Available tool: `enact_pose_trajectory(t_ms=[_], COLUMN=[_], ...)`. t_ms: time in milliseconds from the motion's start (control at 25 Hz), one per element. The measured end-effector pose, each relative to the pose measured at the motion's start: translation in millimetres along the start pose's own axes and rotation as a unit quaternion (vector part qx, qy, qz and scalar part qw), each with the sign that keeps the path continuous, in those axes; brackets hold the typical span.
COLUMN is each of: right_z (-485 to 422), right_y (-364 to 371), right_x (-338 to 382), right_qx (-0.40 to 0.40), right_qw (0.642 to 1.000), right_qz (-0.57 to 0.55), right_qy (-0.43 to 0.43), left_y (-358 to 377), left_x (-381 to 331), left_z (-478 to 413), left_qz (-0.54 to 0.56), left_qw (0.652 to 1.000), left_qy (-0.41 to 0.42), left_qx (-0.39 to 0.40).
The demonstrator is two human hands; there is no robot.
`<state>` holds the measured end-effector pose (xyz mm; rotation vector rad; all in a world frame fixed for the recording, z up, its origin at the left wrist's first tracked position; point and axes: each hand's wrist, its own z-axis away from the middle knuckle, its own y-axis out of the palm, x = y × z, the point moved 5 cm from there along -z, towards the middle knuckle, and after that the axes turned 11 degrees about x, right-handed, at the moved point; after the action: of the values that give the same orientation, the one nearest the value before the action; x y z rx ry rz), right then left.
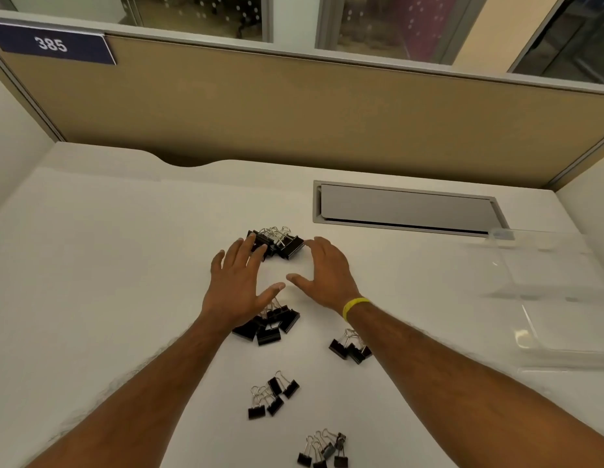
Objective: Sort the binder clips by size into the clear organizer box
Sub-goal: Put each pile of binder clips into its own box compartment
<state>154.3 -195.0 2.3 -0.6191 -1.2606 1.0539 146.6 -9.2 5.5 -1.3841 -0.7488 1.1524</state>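
— Item one, binder clips: where?
— Five black heaps on the white desk (pixel 124 265). Toward the far edge, mid-desk: largest clips (pixel 280 243). Nearer, partly hidden under the left wrist: second heap (pixel 270 327). Just beside the right forearm: third heap (pixel 349 347). Nearer still: fourth heap (pixel 273 395). At the near edge: smallest clips (pixel 324 450).
— Organizer?
— By the right edge: clear organizer box (pixel 547 298), well apart from every heap. Contents: cannot tell.
— Hands?
— Left hand (pixel 241 285): fingers spread and straight, tips touching the largest clips. Right hand (pixel 327 270): spread likewise, fingertips just beside the same heap, gripping nothing. Thumbs nearly meeting. On the right wrist: yellow wristband (pixel 354 307).
— Surroundings?
— Set into the desk behind the far heap: grey cable flap (pixel 405 207). Along the far edge: tan partition (pixel 327 113). Upper left: blue plate (pixel 52 43), numbered 385.
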Motion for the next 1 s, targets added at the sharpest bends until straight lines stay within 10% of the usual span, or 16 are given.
enact_pose_trajectory(t_ms=[1000], right_z=[1], right_y=[-5], right_x=[-22], right_qx=[-0.034], right_qw=[0.991], right_qz=[-0.121], right_qy=[0.051], left_y=[3], left_x=[2], left_z=[-11], left_qz=[0.190], left_qw=[0.981], left_qy=[-0.039], left_qx=[-0.019])
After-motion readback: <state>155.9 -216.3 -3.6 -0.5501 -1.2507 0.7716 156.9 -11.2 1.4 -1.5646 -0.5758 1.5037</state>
